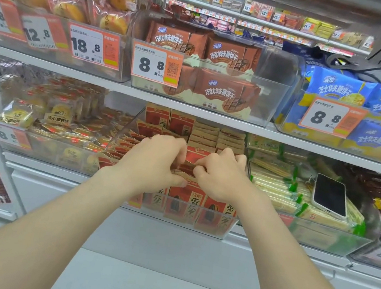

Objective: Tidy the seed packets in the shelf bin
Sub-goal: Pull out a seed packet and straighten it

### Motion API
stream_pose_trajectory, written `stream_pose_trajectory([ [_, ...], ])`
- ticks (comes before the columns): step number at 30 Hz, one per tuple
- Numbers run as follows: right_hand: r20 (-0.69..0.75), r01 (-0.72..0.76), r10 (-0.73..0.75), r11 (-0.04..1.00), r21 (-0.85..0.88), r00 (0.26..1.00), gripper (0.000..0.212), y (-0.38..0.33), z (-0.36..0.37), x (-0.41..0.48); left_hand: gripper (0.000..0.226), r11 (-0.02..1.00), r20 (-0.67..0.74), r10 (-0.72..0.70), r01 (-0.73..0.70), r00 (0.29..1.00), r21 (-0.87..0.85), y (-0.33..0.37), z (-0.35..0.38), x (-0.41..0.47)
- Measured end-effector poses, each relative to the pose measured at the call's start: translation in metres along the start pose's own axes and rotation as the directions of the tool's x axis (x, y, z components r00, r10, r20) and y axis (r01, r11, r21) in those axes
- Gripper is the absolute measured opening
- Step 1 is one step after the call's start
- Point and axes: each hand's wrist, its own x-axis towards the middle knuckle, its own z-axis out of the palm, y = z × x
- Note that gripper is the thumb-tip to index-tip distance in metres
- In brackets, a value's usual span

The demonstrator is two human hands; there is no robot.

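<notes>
A white shelf (76, 69) spans the middle of the frame. Below it, at centre, a clear bin (227, 226) holds red seed packets (185, 201) standing in rows. The left hand (154, 161) and the right hand (222, 174) pinch packet tops near the bin's front. A phone (330, 197) lies at centre right.

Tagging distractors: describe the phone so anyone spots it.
On the lower shelf, find the centre clear bin of red seed packets. In the next bin rightward, the phone lies screen-up on pale yellow-green packets. It's the only dark glossy slab, white-rimmed.
</notes>
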Motion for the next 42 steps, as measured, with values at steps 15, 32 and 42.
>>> stream_pose_trajectory([
  [15, -0.196, -0.133, 0.17, 0.973, 0.191, 0.966, 0.049, -0.01, 0.004, 0.025, 0.039, 0.994, 0.182, 0.112, -0.111, 0.977, -0.014, -0.01, 0.012, 0.003],
  [32, -0.841, 0.275, -0.06, 0.955, 0.108, 0.537, 0.019, 0.011, -0.018, -0.012, 0.058, 0.99, 0.156, 0.085, -0.066, 0.984, -0.122, 0.0, -0.004, -0.005],
  [42, -0.959, 0.429, 0.213, 0.861, 0.274, 0.186, 0.015, 0.03, -0.048, -0.069, 0.027, 0.972, -0.173, 0.03, -0.069, 0.985, -0.224, 0.035, -0.007, -0.012],
])
